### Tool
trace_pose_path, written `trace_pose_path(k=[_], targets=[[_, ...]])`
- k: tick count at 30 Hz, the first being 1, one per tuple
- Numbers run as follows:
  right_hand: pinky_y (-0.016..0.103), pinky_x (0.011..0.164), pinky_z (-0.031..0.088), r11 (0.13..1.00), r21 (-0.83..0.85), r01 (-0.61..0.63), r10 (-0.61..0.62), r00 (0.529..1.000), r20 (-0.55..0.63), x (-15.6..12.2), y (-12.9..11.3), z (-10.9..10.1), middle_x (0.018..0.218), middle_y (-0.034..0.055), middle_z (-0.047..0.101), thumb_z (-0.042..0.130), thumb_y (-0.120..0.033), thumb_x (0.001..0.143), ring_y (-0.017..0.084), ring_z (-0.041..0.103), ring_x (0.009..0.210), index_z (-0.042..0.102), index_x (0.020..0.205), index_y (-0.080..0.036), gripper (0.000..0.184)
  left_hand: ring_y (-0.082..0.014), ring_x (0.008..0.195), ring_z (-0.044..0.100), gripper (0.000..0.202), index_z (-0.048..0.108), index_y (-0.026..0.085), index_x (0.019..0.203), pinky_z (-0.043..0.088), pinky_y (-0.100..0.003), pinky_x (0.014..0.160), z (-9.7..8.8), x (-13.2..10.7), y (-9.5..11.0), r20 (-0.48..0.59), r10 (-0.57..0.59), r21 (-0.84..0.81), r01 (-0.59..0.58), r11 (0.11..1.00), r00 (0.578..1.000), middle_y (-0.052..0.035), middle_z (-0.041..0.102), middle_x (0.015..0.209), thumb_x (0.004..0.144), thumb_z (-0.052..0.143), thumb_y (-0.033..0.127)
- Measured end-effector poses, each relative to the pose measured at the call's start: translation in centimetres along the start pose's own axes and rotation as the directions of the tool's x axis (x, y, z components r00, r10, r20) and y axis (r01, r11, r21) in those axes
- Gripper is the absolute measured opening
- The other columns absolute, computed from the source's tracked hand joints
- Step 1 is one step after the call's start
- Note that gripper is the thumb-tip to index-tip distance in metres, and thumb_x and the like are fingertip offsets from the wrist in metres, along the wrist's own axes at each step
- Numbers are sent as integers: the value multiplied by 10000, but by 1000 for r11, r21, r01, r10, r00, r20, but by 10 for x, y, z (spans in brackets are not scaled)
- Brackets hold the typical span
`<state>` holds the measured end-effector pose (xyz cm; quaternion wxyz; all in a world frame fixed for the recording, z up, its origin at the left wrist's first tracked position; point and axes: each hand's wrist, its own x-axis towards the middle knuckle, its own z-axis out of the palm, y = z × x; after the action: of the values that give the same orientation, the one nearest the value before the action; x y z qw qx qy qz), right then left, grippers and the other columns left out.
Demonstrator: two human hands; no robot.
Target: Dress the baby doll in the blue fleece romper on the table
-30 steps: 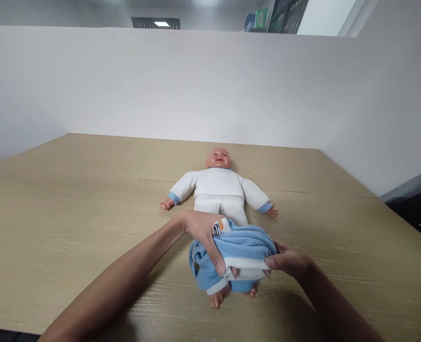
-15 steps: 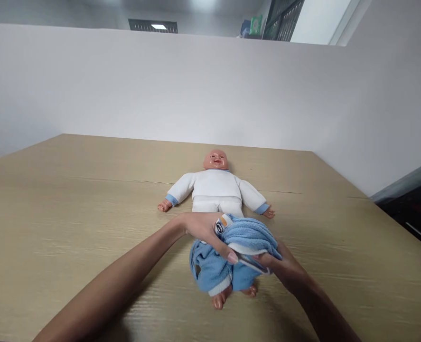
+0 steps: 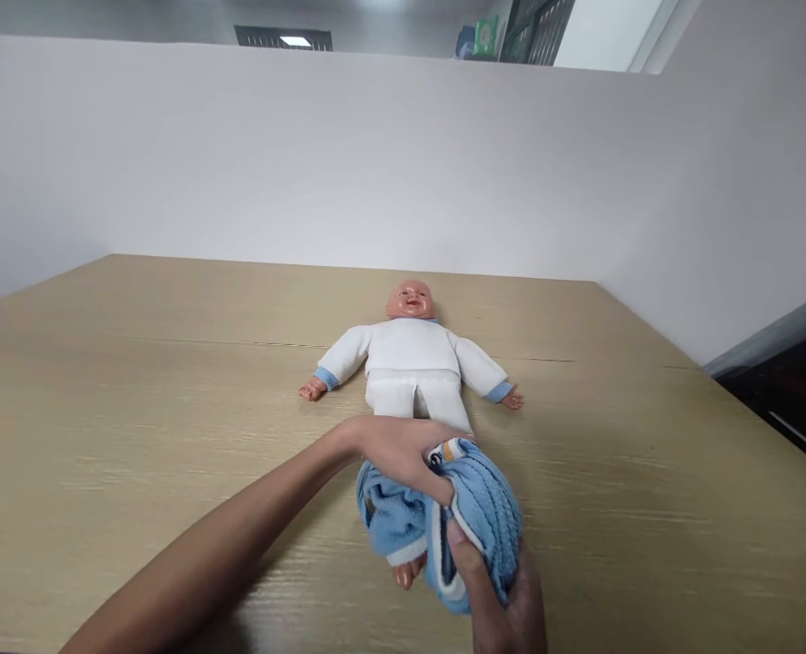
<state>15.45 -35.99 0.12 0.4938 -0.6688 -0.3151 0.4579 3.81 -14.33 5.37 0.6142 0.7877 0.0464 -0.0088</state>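
Observation:
A baby doll (image 3: 412, 350) in a white top and white leg coverings lies on its back, head away from me. Bunched around its lower legs are blue terry trousers (image 3: 488, 509) with white-trimmed cuffs and a small label. One foot (image 3: 409, 570) pokes out of the left cuff; the other foot is hidden behind the cloth and my fingers. My left hand (image 3: 399, 452) lies over the doll's shins, its thumb pressing the gathered cloth. Around the right trouser leg, my right hand (image 3: 498, 590) is closed, thumb at the edge of the cuff opening.
The doll lies on a wide wood-grain table (image 3: 191, 409). A white partition wall (image 3: 362, 163) rises at the far edge. To the right of the table is a dark object (image 3: 784, 391), only partly in view.
My right hand has moved down and left, turning the gathered right trouser leg so its cuff opening faces me. The right foot is now covered. My left hand has shifted slightly downward.

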Motion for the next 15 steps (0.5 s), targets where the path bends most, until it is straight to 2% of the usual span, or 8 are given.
trace_pose_path(k=[2,4,7,11,15], targets=[[454,963,652,998,2,66,-66,997,-41,5,3,-4,1221,167,793,738,-578,953,399,754,1141,737,1364,-185,569,-240,980,718,452,729,188,1097,612,-341,929,2,0,3,56,-29,-37,31,999,998,-26,774,1059,721,934,332],[451,1024,624,990,-3,143,-143,987,-67,15,4,-13,1275,153,781,703,-495,980,393,725,1218,753,1337,-193,470,-216,903,718,403,754,172,1031,620,-315,880,4,0,7,137,-58,-89,70,994,989,-15,776,972,722,941,349],[437,1054,609,976,5,219,-219,975,-41,29,4,-31,1356,135,755,697,-446,975,387,698,1275,776,1296,-199,413,-183,799,691,367,745,164,944,612,-271,782,4,0,11,182,-44,-132,68,989,982,15,743,842,705,954,349],[455,1100,592,983,-32,181,-181,983,1,35,10,-41,1423,139,723,700,-466,969,401,654,1351,721,1399,-194,510,-197,830,695,423,728,160,968,623,-281,799,0,-1,12,210,38,-181,1,983,977,5,743,888,650,973,291],[489,1227,490,988,-101,119,-124,991,-49,27,10,-39,1515,147,660,670,-467,975,400,565,1462,619,1498,-189,594,-215,920,706,468,725,160,1048,621,-298,894,-2,-4,11,196,22,-152,8,988,980,-7,759,979,647,953,237]])
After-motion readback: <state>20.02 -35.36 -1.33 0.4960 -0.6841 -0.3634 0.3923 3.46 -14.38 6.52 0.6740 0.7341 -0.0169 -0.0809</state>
